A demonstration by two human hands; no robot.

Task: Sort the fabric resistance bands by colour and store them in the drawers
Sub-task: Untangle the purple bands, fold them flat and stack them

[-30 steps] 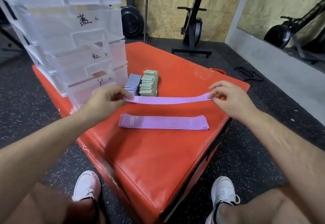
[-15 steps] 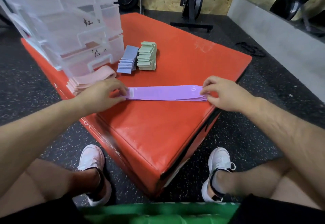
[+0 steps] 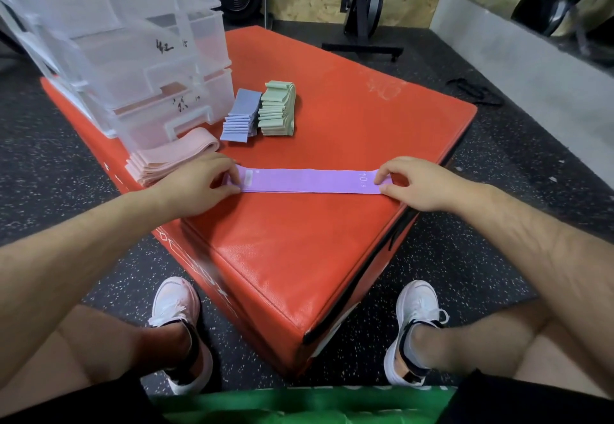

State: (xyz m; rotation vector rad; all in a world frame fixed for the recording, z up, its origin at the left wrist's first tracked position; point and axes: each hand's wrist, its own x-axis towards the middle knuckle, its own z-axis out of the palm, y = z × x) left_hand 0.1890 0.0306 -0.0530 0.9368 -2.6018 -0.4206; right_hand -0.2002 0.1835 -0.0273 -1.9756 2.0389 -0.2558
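Drawer unit: a clear plastic drawer unit (image 3: 139, 58) stood at the upper left of the frame, on the far left corner of the red padded box (image 3: 332, 257), its handwritten labels too blurred to read.
Pink pile: a pile of pink bands (image 3: 172, 154) lay just in front of the lowest drawer, just beside the left hand.
Left hand: the left hand (image 3: 199, 184) sat left of frame centre, fingers pressed together on the left end of the purple bands (image 3: 305, 181), pinching it against the box top.
Blue and green piles: a folded pile of blue bands (image 3: 241, 116) and a pile of green bands (image 3: 277, 109) stood touching side by side above frame centre, well apart from the purple one.
Purple bands: they lay flat across mid-frame near the box's near right edge, apparently more than one stacked; exact count could not be told.
Long axis: it ran left to right across the frame, from one hand straight to the other.
Right hand: the right hand (image 3: 415, 184) sat right of centre, thumb and fingers pinching the right end, by the printed "10".
Nearer hand: the left hand was the nearer to the drawers.
Judgement: the next move likely called for folding one end over toward the other, then carrying the bundle up and left.
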